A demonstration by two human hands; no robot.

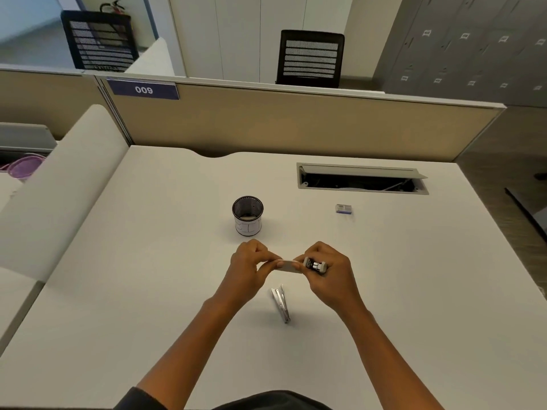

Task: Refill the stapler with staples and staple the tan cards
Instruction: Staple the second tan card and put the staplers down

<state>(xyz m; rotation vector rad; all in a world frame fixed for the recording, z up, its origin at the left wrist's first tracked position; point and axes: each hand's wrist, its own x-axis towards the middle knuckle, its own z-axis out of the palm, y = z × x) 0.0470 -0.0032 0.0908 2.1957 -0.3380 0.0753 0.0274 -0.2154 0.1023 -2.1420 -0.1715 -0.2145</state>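
Both hands are raised just above the middle of the white desk (414, 291). My right hand (328, 273) is closed around a small stapler (316, 265), whose black and silver end faces the camera. My left hand (248, 266) pinches the left end of a thin pale card (288, 266) that runs across to the stapler's mouth. Below the hands, strips of silver staples (281, 304) lie on the desk. A small staple box (344, 208) sits farther back on the right.
A black mesh pen cup (248, 215) stands just beyond my hands. An open cable hatch (361, 180) is set into the desk's far right. A tan partition (296, 125) closes the back, and a pale divider (59, 184) borders the left.
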